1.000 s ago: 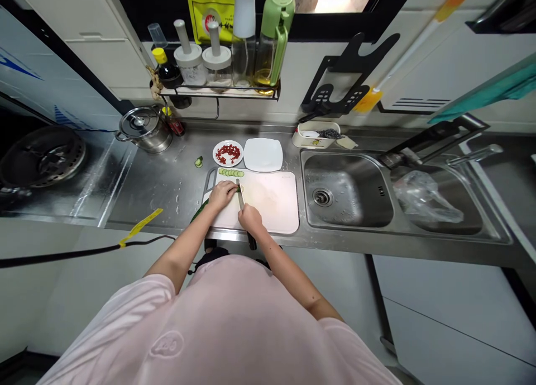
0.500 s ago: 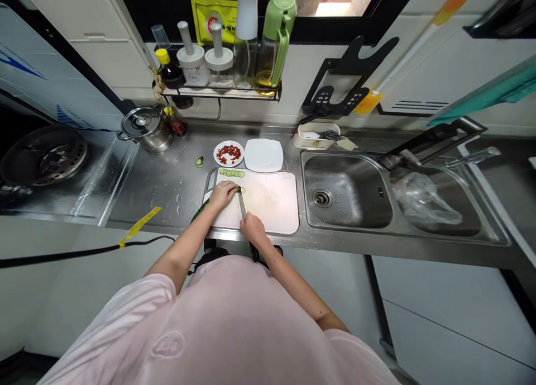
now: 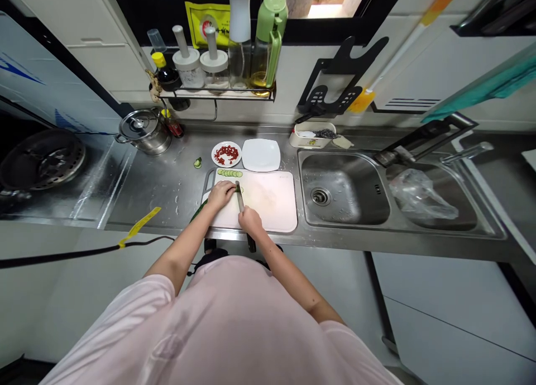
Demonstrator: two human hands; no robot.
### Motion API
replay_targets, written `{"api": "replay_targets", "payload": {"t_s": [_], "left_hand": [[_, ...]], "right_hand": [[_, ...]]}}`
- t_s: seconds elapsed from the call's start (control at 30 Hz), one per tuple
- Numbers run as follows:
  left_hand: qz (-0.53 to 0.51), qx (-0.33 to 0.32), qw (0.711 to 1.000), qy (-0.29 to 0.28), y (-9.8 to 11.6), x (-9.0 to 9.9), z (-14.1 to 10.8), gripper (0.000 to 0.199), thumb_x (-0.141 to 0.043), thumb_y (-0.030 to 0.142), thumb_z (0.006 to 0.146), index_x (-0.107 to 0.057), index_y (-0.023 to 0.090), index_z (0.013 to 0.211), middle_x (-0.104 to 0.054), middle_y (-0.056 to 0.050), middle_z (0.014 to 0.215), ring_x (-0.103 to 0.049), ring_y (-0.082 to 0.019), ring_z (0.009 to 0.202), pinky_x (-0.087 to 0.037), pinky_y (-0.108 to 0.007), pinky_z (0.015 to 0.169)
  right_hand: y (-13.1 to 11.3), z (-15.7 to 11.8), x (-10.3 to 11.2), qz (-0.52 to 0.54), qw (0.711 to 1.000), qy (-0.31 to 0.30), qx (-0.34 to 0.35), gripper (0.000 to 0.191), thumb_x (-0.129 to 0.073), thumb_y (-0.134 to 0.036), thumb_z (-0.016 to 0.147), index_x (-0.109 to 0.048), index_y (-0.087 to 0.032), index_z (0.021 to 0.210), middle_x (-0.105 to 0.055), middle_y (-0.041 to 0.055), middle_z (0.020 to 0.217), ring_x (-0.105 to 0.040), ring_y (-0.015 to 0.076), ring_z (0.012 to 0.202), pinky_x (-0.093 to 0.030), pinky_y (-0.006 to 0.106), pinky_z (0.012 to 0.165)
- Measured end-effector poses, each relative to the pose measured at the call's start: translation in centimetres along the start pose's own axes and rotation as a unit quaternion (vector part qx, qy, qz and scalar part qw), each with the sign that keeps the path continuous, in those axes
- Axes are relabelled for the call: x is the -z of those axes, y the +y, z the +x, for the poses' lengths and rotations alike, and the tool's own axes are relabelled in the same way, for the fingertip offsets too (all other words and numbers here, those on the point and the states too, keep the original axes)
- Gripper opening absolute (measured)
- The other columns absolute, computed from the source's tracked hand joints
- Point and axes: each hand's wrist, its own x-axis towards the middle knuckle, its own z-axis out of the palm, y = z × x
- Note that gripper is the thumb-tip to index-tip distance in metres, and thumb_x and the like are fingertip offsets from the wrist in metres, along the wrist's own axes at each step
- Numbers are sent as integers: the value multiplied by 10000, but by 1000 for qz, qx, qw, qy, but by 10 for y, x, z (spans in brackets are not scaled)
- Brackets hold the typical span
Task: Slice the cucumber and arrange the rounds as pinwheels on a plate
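My left hand is closed over a cucumber, whose dark green end sticks out below my wrist at the board's left side. In my right hand is a kitchen knife, its blade upright against the cucumber's cut end by my left fingertips. Both hands are over a white cutting board. A row of overlapping cucumber slices lies along the board's top left. Part of the cucumber is hidden under my left hand and forearm.
Behind the board are a plate of chopped red pieces and a white square plate. A cucumber end lies on the steel counter. To the right is a double sink; a lidded pot stands at left.
The knife blade has shifted slightly up and left, closer to my left fingertips. My left hand keeps its hold on the cucumber. The whole view has moved slightly.
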Motion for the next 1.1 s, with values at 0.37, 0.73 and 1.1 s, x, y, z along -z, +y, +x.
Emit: {"api": "replay_targets", "payload": {"t_s": [0.37, 0.73, 1.1], "left_hand": [[35, 29, 999, -23, 13, 8, -2, 265, -492, 294, 886, -636, 225, 1098, -647, -71, 1085, -548, -223, 1050, -410, -355, 939], [98, 21, 994, -54, 20, -1, 7, 344, -611, 372, 801, -637, 260, 1125, -601, -93, 1121, -507, -282, 1070, -378, -423, 927], [109, 29, 992, -57, 28, -11, 16, 170, -563, 273, 824, -671, 229, 948, -574, -108, 1160, -472, -297, 1116, -338, -470, 966]], "right_hand": [[31, -37, -1, 26, 999, -14, 27, 228, -372, -194, 899, -586, -141, 957, -666, 99, 899, -580, 177, 754, -303, 243, 593], [64, -44, 12, 60, 997, 39, 2, 255, -359, -211, 891, -603, -150, 932, -655, 71, 849, -557, 163, 752, -297, 225, 607], [68, -44, 18, 81, 995, 51, -2, 289, -343, -237, 898, -618, -161, 946, -659, 64, 854, -558, 162, 746, -308, 215, 610]]}}
